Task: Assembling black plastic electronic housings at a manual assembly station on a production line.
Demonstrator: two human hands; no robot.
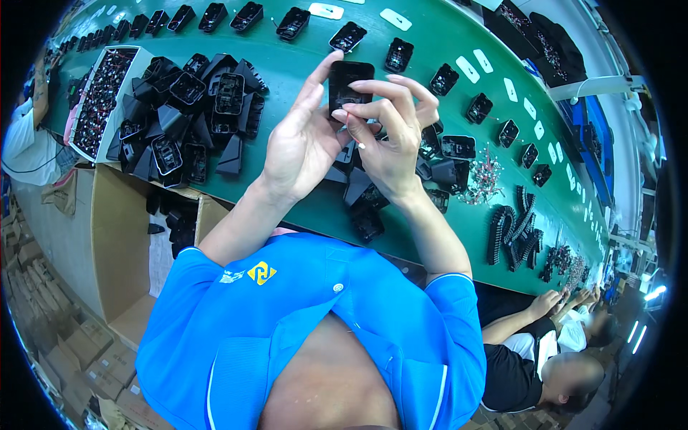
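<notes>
A black plastic housing (pixel 350 87), open-fronted like a shallow box, is held up over the green bench. My left hand (pixel 302 140) grips it along its left side, the thumb and fingers partly hidden behind it. My right hand (pixel 390 118) has its fingertips at the housing's lower right edge. Between its thumb and index finger is a small part with a red wire (pixel 347 117); its exact kind is too small to make out. Beneath both hands lie more black housings (pixel 367 193), partly covered by my wrists.
Black housings (pixel 188 89) are heaped at left beside a white box (pixel 135 68) of small wired parts. Housings and white plates (pixel 396 19) line the green bench (pixel 301 61). Right lie loose wired parts (pixel 481 179) and black strips (pixel 512 228). A cardboard box (pixel 118 236) stands lower left; co-workers sit at both sides.
</notes>
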